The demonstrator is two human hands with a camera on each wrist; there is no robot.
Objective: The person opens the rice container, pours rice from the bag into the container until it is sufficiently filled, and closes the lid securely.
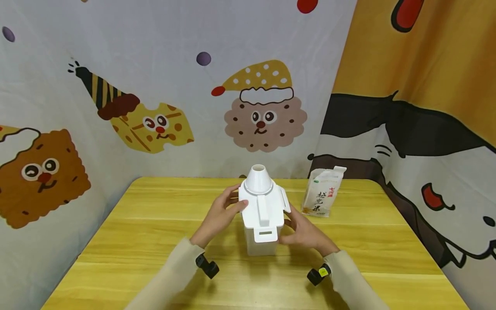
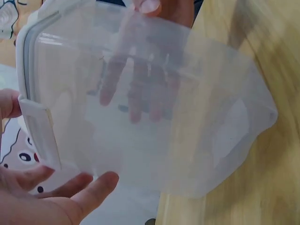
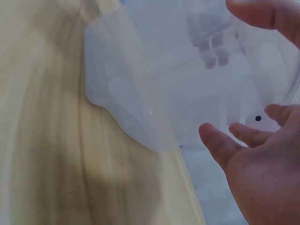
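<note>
— Middle of the yellow wood-grain bench [image 1: 155, 219], what's that between the hands?

— Tall translucent plastic container [image 1: 258, 246] with a white plastic lid [image 1: 252, 216], a white cone-shaped spout [image 1: 258, 180] and a raised white bar [image 1: 263, 211] on top. Can't tell if its base touches the bench.

— And the fingers?

— Left hand [image 1: 221, 211] is curved round the upper left side, thumb on the lid's edge, fingers a bit spread. Right hand [image 1: 304, 230] cups the opposite side, fingers spread too, thumb by the front corner. How hard either one presses, can't tell.

— Latches?

— White slotted front latch [image 1: 265, 235] sticks out, white right latch [image 1: 286, 201] does too. Left wrist view has the white left latch [image 2: 41, 135] folded down along the wall.

— Anything else?

— Yeah, a white printed bag with black and red characters [image 1: 322, 191] stands behind to the right, apart from the container. Pale cartoon-print curtain [image 1: 166, 64] at the back.
</note>
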